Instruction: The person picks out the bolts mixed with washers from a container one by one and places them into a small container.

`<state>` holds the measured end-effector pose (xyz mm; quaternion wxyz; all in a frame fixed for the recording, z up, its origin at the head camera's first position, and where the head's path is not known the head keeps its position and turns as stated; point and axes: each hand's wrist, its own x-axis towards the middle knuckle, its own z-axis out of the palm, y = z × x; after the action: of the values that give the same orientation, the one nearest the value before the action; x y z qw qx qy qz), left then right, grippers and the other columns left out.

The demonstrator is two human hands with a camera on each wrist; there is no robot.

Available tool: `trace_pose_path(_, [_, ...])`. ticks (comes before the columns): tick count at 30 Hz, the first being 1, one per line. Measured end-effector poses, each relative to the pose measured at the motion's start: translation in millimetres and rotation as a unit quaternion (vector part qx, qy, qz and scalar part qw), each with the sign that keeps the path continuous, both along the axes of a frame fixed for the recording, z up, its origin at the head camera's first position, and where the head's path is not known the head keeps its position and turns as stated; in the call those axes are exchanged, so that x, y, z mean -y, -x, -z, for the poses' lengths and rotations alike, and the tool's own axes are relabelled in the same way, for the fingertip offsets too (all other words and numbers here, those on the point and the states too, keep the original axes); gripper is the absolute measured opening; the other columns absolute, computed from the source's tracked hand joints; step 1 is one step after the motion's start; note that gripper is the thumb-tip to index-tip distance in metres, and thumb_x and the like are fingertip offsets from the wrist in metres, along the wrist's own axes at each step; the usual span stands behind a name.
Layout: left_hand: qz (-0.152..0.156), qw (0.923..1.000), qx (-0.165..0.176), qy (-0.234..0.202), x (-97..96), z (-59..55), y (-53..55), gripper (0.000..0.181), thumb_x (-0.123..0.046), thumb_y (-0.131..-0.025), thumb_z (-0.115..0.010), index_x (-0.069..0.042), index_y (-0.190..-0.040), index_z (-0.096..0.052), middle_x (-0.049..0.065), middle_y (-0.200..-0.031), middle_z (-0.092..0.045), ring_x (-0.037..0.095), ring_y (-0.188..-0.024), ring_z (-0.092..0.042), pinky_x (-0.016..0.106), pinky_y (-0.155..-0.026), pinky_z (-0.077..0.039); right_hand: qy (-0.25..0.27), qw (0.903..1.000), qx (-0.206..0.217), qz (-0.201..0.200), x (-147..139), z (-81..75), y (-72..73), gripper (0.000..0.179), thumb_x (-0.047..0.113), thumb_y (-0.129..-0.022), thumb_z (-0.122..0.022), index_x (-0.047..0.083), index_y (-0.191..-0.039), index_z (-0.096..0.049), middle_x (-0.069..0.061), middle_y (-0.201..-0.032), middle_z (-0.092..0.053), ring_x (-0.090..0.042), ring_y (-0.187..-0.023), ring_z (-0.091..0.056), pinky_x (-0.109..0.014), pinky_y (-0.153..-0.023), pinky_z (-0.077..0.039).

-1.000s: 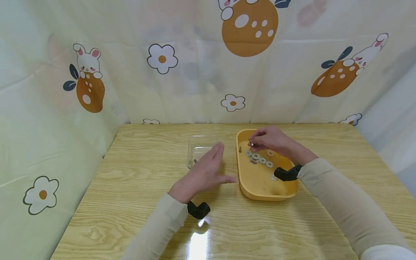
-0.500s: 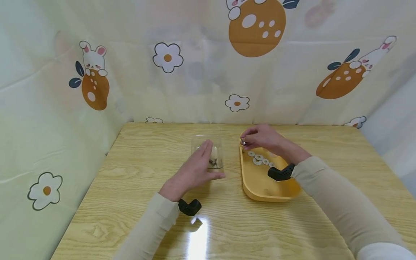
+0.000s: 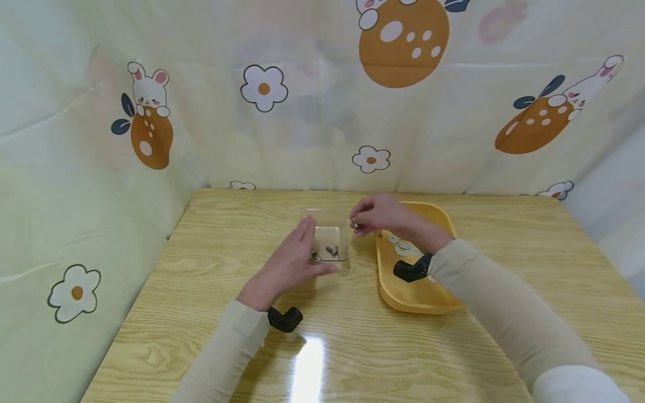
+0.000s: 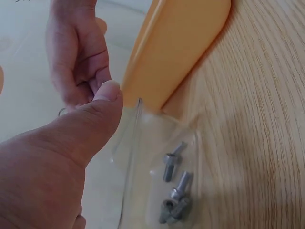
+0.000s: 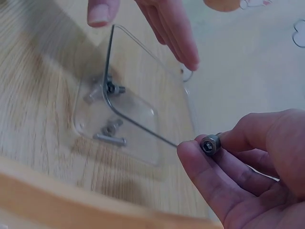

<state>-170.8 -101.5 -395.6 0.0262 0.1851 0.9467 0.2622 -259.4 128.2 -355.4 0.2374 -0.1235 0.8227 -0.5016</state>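
My right hand [image 3: 384, 215] pinches a socket-head bolt [image 5: 210, 144] between thumb and fingertips. Its round head with a hex recess faces the right wrist camera. The hand is at the right side of a small clear plastic box [image 3: 344, 236], close to the rim. Several bolts [image 4: 180, 187] lie on the box's floor. My left hand [image 3: 284, 262] stands at the box's left and front sides, fingers straight and thumb spread apart. Part of the box is hidden behind it in the head view.
An orange-yellow tray [image 3: 420, 307] sits on the wooden table [image 3: 353, 347] right of the box. Several flat washers [image 3: 403, 246] lie inside, partly covered by my right arm. A small bolt [image 3: 380, 233] is by the tray's left wall. A printed curtain [image 3: 312, 129] hangs behind the table.
My right hand has carried the bolt leftward from over the tray to the clear box's right edge. My left hand has shifted left, bringing more of the box and its bolts into sight.
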Motion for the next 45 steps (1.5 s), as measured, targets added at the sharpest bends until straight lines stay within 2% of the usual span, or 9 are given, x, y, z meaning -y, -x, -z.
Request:
trace_pose_path(5, [-0.005,0.9996,0.003,0.028,5.0,2.9,1.4,0.111,-0.056,-0.086,-0.069,-0.001,-0.159,-0.006,0.02,-0.166,-0.008,0.031,-0.154,-0.015,0.041,-0.124,-0.021,-0.01,0.9999,-0.004,-0.011,16.6,0.3,-1.7,0.021,0.005,-0.097,-0.056,-0.008,-0.112,-0.064,-0.026,-0.107,-0.067,-0.028,-0.086,-0.073,-0.04,-0.082,-0.061])
trace_pose_path(10, [-0.005,0.9986,0.025,0.046,8.9,4.9,2.4,0.105,-0.058,-0.092,-0.059,-0.002,-0.158,0.001,0.017,-0.167,0.001,0.029,-0.155,-0.007,0.041,-0.125,-0.017,-0.021,0.9995,-0.012,-0.022,28.9,3.5,-1.4,0.019,0.005,-0.097,-0.056,-0.007,-0.109,-0.065,-0.023,-0.102,-0.069,-0.032,-0.088,-0.072,-0.047,-0.088,-0.059])
trace_pose_path(17, [0.003,0.9985,0.027,0.048,8.6,12.1,3.0,0.098,-0.058,-0.096,-0.052,0.003,-0.157,-0.005,0.02,-0.166,-0.002,0.031,-0.155,-0.008,0.043,-0.125,-0.018,-0.059,0.9972,-0.031,-0.035,44.9,9.5,-0.2,0.019,0.005,-0.097,-0.057,-0.006,-0.109,-0.067,-0.025,-0.106,-0.07,-0.031,-0.091,-0.073,-0.043,-0.084,-0.06])
trace_pose_path(20, [0.0,0.9982,0.02,0.057,7.3,14.0,3.2,0.095,-0.056,-0.098,-0.051,0.004,-0.157,-0.006,0.022,-0.166,-0.004,0.031,-0.154,-0.009,0.043,-0.125,-0.019,-0.076,0.9953,-0.041,-0.043,51.4,10.5,-0.6,0.021,0.005,-0.097,-0.057,-0.007,-0.11,-0.067,-0.026,-0.109,-0.069,-0.031,-0.092,-0.073,-0.041,-0.083,-0.061])
trace_pose_path(25, [-0.001,0.9973,-0.013,0.072,7.4,16.3,2.9,0.091,-0.051,-0.1,-0.051,0.007,-0.156,-0.009,0.027,-0.164,-0.009,0.035,-0.154,-0.013,0.044,-0.124,-0.023,-0.102,0.992,-0.057,-0.049,61.4,12.2,-2.1,0.021,0.003,-0.096,-0.057,-0.009,-0.11,-0.067,-0.021,-0.102,-0.071,-0.03,-0.088,-0.074,-0.039,-0.08,-0.062])
trace_pose_path(29, [-0.001,0.9952,-0.032,0.092,7.9,18.4,3.3,0.092,-0.052,-0.099,-0.051,0.009,-0.155,-0.012,0.028,-0.163,-0.012,0.036,-0.153,-0.015,0.044,-0.123,-0.024,-0.139,0.9851,-0.08,-0.062,68.0,16.3,-1.6,0.019,0.002,-0.095,-0.058,-0.008,-0.107,-0.068,-0.018,-0.099,-0.072,-0.027,-0.082,-0.074,-0.037,-0.076,-0.062])
trace_pose_path(36, [-0.001,0.9928,-0.045,0.111,8.5,20.3,4.0,0.09,-0.051,-0.099,-0.051,0.01,-0.154,-0.015,0.028,-0.163,-0.014,0.036,-0.152,-0.017,0.044,-0.123,-0.025,-0.206,0.9675,-0.122,-0.082,77.9,22.4,-1.4,0.016,0.003,-0.094,-0.06,-0.003,-0.102,-0.072,-0.015,-0.095,-0.074,-0.022,-0.074,-0.074,-0.024,-0.066,-0.057])
trace_pose_path(41, [-0.001,0.9921,-0.043,0.117,10.1,21.3,3.0,0.089,-0.051,-0.1,-0.049,0.009,-0.155,-0.012,0.027,-0.163,-0.013,0.035,-0.153,-0.016,0.043,-0.123,-0.025,-0.231,0.9555,-0.148,-0.108,85.4,27.5,-2.1,0.016,0.002,-0.092,-0.06,-0.002,-0.099,-0.074,-0.011,-0.09,-0.073,-0.013,-0.067,-0.067,-0.022,-0.061,-0.055])
trace_pose_path(45, [-0.003,0.9924,-0.043,0.115,11.1,22.6,2.2,0.088,-0.049,-0.1,-0.049,0.009,-0.155,-0.013,0.027,-0.163,-0.013,0.035,-0.153,-0.017,0.044,-0.122,-0.026,-0.237,0.9508,-0.159,-0.122,90.1,32.0,-3.1,0.014,0.002,-0.091,-0.062,-0.002,-0.095,-0.074,-0.011,-0.086,-0.073,-0.011,-0.065,-0.064,-0.022,-0.06,-0.055])
